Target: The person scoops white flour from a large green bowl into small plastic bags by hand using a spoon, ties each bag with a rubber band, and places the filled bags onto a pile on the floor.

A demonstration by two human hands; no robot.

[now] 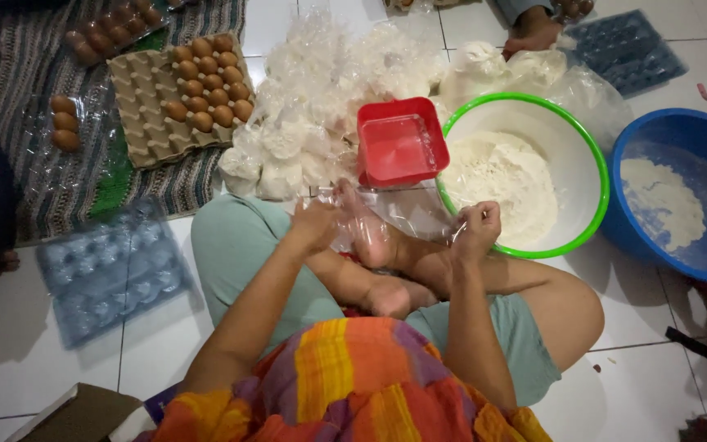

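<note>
You sit cross-legged on a white tile floor (165, 352). Your left hand (314, 224) and right hand (476, 229) are both pinched shut on a clear plastic bag (386, 214), stretched between them over your foot. Just past the bag sit a red square tub (400, 146) and a green-rimmed bowl (525, 176) of flour. A blue bowl (681, 192) is to the right. A pile of filled bags (288, 155) lies beside a tray of brown eggs (182, 94).

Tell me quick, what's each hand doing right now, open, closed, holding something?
Left hand: fingers closed on one edge of the clear plastic bag.
Right hand: fingers closed, pinching the bag's other edge.
</note>
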